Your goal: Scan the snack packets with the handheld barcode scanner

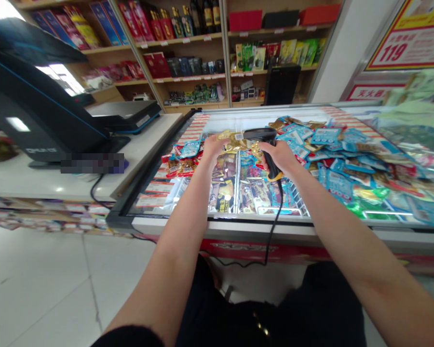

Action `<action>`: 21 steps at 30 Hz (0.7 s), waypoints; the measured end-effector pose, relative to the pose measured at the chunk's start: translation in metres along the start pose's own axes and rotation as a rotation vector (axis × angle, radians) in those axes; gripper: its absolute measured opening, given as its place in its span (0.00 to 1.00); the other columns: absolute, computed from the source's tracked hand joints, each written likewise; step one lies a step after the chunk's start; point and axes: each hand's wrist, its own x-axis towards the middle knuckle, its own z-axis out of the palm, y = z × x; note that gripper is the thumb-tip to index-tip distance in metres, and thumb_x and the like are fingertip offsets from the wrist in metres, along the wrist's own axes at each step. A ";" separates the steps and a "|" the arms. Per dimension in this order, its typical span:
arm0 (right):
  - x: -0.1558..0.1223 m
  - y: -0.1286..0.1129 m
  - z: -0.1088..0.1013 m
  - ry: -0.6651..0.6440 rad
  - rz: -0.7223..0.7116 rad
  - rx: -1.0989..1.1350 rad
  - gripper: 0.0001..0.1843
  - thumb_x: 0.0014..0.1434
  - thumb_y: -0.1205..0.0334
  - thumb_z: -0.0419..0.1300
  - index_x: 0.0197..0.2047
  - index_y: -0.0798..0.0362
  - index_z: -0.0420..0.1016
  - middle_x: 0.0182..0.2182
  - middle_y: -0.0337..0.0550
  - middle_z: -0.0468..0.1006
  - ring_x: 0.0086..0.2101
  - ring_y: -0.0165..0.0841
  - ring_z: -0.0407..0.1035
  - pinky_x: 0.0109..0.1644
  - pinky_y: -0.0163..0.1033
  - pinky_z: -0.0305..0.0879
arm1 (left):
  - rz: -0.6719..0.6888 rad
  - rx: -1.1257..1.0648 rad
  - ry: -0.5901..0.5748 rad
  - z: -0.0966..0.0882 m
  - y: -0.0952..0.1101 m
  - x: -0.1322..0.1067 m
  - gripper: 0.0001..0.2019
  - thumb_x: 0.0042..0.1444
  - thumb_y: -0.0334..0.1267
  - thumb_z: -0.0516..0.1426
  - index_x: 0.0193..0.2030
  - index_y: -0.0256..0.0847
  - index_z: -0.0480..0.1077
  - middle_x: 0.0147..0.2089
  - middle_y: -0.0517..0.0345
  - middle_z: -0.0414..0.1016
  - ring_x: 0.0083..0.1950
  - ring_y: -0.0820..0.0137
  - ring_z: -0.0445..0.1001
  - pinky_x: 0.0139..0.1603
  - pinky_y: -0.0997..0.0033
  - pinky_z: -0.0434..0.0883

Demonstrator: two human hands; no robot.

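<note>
My left hand (214, 146) is closed on the near end of a gold snack packet (230, 142), holding it over the glass lid of a chest freezer. A white barcode label shows on the packet. My right hand (282, 155) is wrapped round the grip of a black and yellow barcode scanner (259, 132), its head pointing left at the packet. Beside the left hand lies a small group of red and blue packets (183, 161). To the right of the scanner spreads a large heap of blue, red and gold packets (332, 149).
A white counter (50, 188) on the left carries a dark checkout machine (54, 106) and a scale (130, 115). The scanner's black cable (275, 226) hangs over the freezer's front edge (253, 225). Stocked shelves (188, 38) stand behind. Boxed goods show through the freezer glass.
</note>
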 end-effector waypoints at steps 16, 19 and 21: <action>-0.002 0.000 0.000 -0.030 -0.030 -0.009 0.20 0.57 0.57 0.59 0.16 0.53 0.67 0.13 0.44 0.69 0.12 0.30 0.62 0.13 0.36 0.59 | -0.003 -0.013 -0.013 -0.001 -0.001 0.000 0.13 0.42 0.39 0.63 0.36 0.38 0.77 0.36 0.56 0.80 0.38 0.66 0.76 0.41 0.69 0.71; -0.002 -0.001 0.001 -0.031 -0.026 -0.009 0.19 0.57 0.57 0.59 0.16 0.53 0.66 0.13 0.44 0.69 0.12 0.30 0.62 0.13 0.36 0.59 | 0.014 -0.027 -0.013 -0.001 -0.003 0.001 0.13 0.41 0.38 0.62 0.36 0.38 0.77 0.35 0.56 0.80 0.37 0.66 0.75 0.41 0.69 0.71; -0.003 -0.002 0.001 -0.026 -0.017 -0.017 0.19 0.56 0.58 0.59 0.17 0.53 0.66 0.13 0.44 0.69 0.12 0.30 0.62 0.13 0.35 0.59 | 0.021 -0.005 -0.006 -0.001 -0.003 0.002 0.13 0.41 0.39 0.62 0.35 0.37 0.77 0.34 0.56 0.79 0.36 0.66 0.75 0.40 0.69 0.71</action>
